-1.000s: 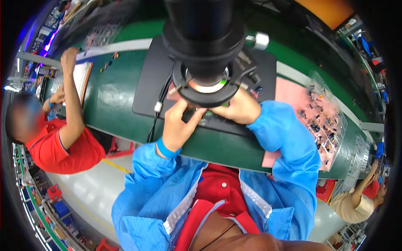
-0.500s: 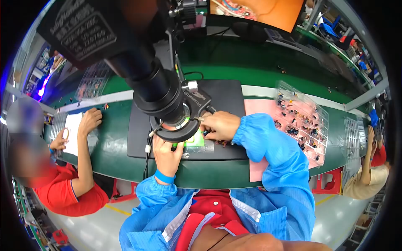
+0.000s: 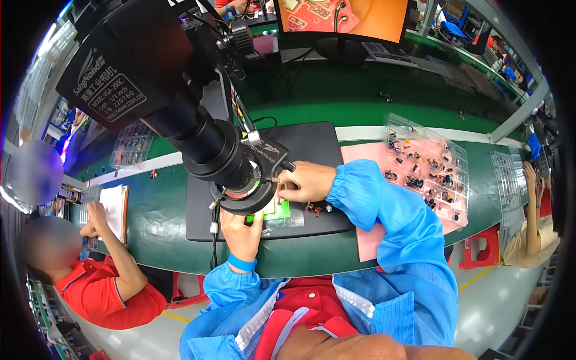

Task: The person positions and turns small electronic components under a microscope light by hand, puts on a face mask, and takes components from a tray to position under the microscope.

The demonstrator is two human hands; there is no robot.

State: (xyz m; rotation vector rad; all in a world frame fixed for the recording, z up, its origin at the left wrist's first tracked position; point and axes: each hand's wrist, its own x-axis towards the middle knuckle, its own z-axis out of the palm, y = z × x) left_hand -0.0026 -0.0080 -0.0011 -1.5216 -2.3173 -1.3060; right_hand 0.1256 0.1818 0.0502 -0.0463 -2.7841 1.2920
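On a black mat (image 3: 324, 144) stands a microscope camera (image 3: 225, 156), tilted, with a ring light (image 3: 255, 201) at its lower end. Beneath the ring lies a bright green block (image 3: 279, 210). My left hand (image 3: 241, 237) grips the block's left edge, thumb on it, its fingertips partly hidden by the ring. From the right, my right hand (image 3: 309, 182) reaches to the ring's edge with its fingers pinched; what they hold is hidden. Small loose parts (image 3: 316, 209) lie just below my right hand. A clear plastic bag (image 3: 285, 225) sits in front of the block.
At right, a clear compartment tray (image 3: 429, 171) of small components stands on a pink sheet (image 3: 360, 237). A monitor (image 3: 348, 18) behind shows a magnified red circuit board. One co-worker (image 3: 108, 276) sits at left, another (image 3: 531, 228) at right. A cable (image 3: 214, 246) hangs over the table edge.
The view has shifted slightly. The monitor picture now shows the circuit board larger, with a dark tip over it. The left co-worker's hands have come together. My hands keep nearly the same place.
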